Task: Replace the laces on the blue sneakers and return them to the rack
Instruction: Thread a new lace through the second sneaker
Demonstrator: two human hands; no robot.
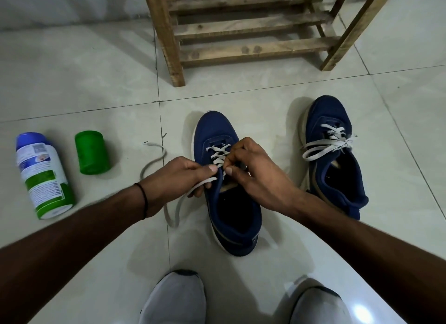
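on the floor point(96, 87) before the rack point(241, 32), the left hand point(183, 176) pinches the white lace point(218, 156) beside the near sneaker point(231, 210) while the right hand point(251, 171) pinches it at the upper eyelets (the other sneaker point(337, 183) stands laced), so pull each crossing flat and even.

Pale, glossy tiles cover the floor point(84, 87), cut by thin dark grout lines point(158, 82). A rough wooden rack point(253, 50) with slatted shelves stands on it, near a whitish wall point(60, 7) at the back. A soft patch of glare point(362, 310) shines on the nearer tiles.
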